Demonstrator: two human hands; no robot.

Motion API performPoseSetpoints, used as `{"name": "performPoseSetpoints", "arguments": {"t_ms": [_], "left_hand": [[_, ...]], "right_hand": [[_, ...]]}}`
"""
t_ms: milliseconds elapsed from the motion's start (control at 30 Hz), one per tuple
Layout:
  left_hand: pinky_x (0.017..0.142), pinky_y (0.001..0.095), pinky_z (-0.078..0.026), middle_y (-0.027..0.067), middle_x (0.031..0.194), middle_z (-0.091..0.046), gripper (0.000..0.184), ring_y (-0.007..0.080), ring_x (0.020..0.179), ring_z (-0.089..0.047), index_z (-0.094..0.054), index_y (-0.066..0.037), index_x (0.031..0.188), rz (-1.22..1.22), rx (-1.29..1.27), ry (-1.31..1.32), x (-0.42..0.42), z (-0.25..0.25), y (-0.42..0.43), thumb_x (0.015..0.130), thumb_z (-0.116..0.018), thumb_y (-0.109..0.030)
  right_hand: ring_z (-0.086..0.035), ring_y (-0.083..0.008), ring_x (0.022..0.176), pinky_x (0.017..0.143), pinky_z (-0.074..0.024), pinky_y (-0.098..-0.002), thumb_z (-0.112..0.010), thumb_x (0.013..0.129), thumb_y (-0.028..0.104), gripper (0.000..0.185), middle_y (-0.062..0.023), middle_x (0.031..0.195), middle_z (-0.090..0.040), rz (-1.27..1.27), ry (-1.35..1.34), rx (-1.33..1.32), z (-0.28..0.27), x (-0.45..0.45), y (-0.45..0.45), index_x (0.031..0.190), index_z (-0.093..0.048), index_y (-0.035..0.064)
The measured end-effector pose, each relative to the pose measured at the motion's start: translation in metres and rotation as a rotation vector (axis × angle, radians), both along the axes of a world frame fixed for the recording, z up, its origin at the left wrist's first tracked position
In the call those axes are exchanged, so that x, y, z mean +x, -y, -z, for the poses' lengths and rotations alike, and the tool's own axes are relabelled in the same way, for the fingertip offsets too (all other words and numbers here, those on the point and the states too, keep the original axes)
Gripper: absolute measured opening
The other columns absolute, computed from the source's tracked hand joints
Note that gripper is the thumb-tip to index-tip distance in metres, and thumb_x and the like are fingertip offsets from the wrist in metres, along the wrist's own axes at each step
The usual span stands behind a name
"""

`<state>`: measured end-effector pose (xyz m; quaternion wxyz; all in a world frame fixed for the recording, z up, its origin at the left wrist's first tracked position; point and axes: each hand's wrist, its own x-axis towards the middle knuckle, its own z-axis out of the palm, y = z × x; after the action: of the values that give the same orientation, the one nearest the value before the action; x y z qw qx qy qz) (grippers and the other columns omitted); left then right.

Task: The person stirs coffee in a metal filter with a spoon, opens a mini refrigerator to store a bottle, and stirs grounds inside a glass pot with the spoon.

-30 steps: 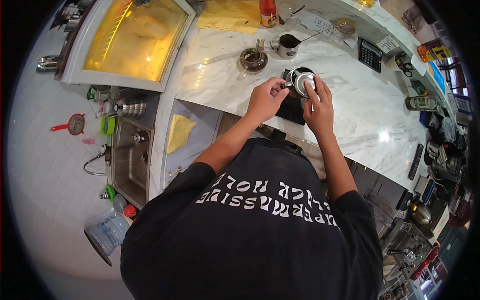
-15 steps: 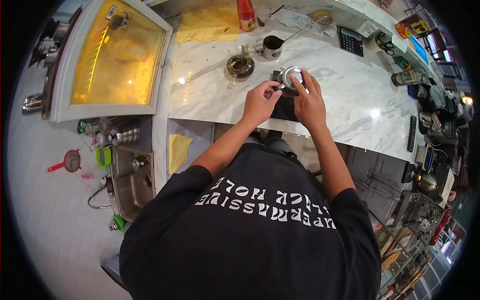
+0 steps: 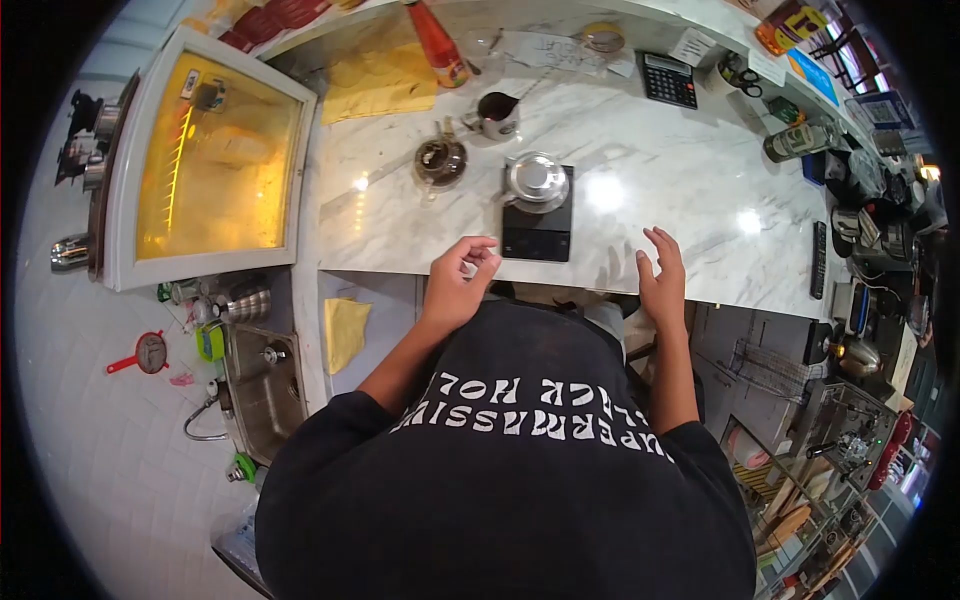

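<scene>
A round vessel with a shiny metal lid (image 3: pixel 540 178) stands on a black digital scale (image 3: pixel 537 243) on the marble counter. Below and left of the scale, my left hand (image 3: pixel 462 282) hovers at the counter's front edge, its fingers loosely curled around nothing. My right hand (image 3: pixel 663 280) is farther right, fingers spread and empty. Neither hand touches the lidded vessel. To its left sits a glass teapot (image 3: pixel 441 165) with dark contents. Behind the teapot is a metal pitcher (image 3: pixel 500 122), dark inside.
At the back are a red bottle (image 3: pixel 440 50), yellow paper (image 3: pixel 380 85) and a calculator (image 3: pixel 669 80). A remote (image 3: pixel 819 260) lies at the right end. The glass-doored cabinet (image 3: pixel 215 160) and a sink (image 3: pixel 265 390) are on the left.
Both hands have let go of the lidded vessel and drawn back toward my body, moving apart. The vessel now rests on the scale. My view has shifted slightly.
</scene>
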<state>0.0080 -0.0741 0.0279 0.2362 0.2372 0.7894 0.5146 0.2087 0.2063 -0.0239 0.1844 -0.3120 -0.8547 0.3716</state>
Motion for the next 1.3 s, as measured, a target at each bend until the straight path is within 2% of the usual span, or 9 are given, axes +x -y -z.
{"name": "performPoseSetpoints", "arguments": {"t_ms": [167,300,400,633,833,1067,1133,1200,1300], "left_hand": [[0.081,0.0269,-0.047,0.002,0.095,-0.069,0.024,0.0088,0.089,-0.06,-0.068,-0.002,0.119,0.007,0.047,-0.019,0.039,-0.005,-0.072,0.097,-0.069,-0.013],[0.081,0.0265,-0.048,0.002,0.096,-0.069,0.024,0.0091,0.088,-0.06,-0.069,-0.003,0.118,-0.039,0.045,0.04,0.088,0.021,-0.153,0.097,-0.07,-0.014],[0.078,0.027,-0.048,0.0026,0.096,-0.071,0.025,0.0102,0.087,-0.061,-0.07,-0.004,0.117,-0.055,0.012,0.043,0.124,0.037,-0.211,0.096,-0.071,-0.017],[0.081,0.027,-0.05,0.0037,0.101,-0.07,0.025,0.0108,0.091,-0.061,-0.069,-0.005,0.12,-0.046,0.012,0.316,0.172,0.082,-0.338,0.099,-0.067,-0.019],[0.085,0.0308,-0.049,0.0035,0.112,-0.07,0.036,0.0129,0.099,-0.065,-0.064,-0.009,0.13,-0.07,-0.047,0.547,0.177,0.071,-0.445,0.105,-0.059,-0.035],[0.082,0.0288,-0.048,0.0018,0.111,-0.07,0.035,0.0112,0.097,-0.064,-0.064,-0.01,0.128,-0.107,-0.031,0.617,0.175,0.068,-0.502,0.104,-0.062,-0.036],[0.076,0.0263,-0.046,0.0004,0.108,-0.07,0.034,0.0096,0.093,-0.062,-0.065,-0.01,0.126,-0.145,0.005,0.66,0.174,0.071,-0.509,0.102,-0.065,-0.034],[0.081,0.0285,-0.048,0.0014,0.109,-0.069,0.036,0.0109,0.096,-0.064,-0.064,-0.01,0.128,-0.135,-0.036,0.661,0.173,0.074,-0.51,0.104,-0.062,-0.038],[0.084,0.0293,-0.049,0.0017,0.11,-0.069,0.038,0.0114,0.098,-0.064,-0.063,-0.011,0.129,-0.141,-0.07,0.68,0.173,0.081,-0.511,0.105,-0.06,-0.04]], "right_hand": [[-0.057,-0.0392,0.128,0.109,-0.0448,-0.0446,-0.066,0.096,0.013,0.036,-0.0208,0.135,-0.062,-0.029,0.016,0.016,0.005,0.047,-0.093,0.131,-0.064,0.005],[-0.059,-0.0399,0.124,0.106,-0.046,-0.0438,-0.067,0.096,0.013,0.036,-0.0209,0.133,-0.062,0.025,0.016,-0.054,-0.004,0.087,-0.177,0.13,-0.064,0.0044],[-0.061,-0.0353,0.123,0.1,-0.0498,-0.045,-0.066,0.097,0.017,0.036,-0.0173,0.133,-0.064,0.093,-0.001,-0.16,-0.001,0.108,-0.242,0.132,-0.065,0.0069],[-0.062,-0.0279,0.121,0.097,-0.052,-0.0427,-0.066,0.1,0.025,0.037,-0.0135,0.133,-0.064,0.147,-0.113,-0.229,0.002,0.117,-0.376,0.133,-0.065,0.0083],[-0.061,-0.0282,0.123,0.098,-0.0513,-0.0427,-0.07,0.098,0.032,0.046,-0.0138,0.133,-0.063,0.24,-0.317,-0.104,-0.022,0.081,-0.464,0.136,-0.062,0.0073],[-0.062,-0.0286,0.119,0.099,-0.0492,-0.0389,-0.078,0.09,0.036,0.056,-0.0152,0.128,-0.064,0.144,-0.509,0.148,-0.067,0.027,-0.523,0.134,-0.062,0.0043],[-0.064,-0.0287,0.115,0.099,-0.0492,-0.0379,-0.078,0.091,0.036,0.054,-0.0145,0.124,-0.066,0.022,-0.463,0.05,-0.062,0.016,-0.54,0.131,-0.063,0.0034],[-0.067,-0.0298,0.108,0.097,-0.0495,-0.0363,-0.076,0.093,0.034,0.046,-0.0134,0.116,-0.07,-0.049,-0.457,-0.077,-0.053,0.01,-0.549,0.125,-0.066,0.0016],[-0.067,-0.0297,0.106,0.095,-0.05,-0.0362,-0.074,0.095,0.03,0.04,-0.0136,0.116,-0.069,-0.081,-0.478,-0.058,-0.043,0.008,-0.551,0.122,-0.066,0.0017]]}}
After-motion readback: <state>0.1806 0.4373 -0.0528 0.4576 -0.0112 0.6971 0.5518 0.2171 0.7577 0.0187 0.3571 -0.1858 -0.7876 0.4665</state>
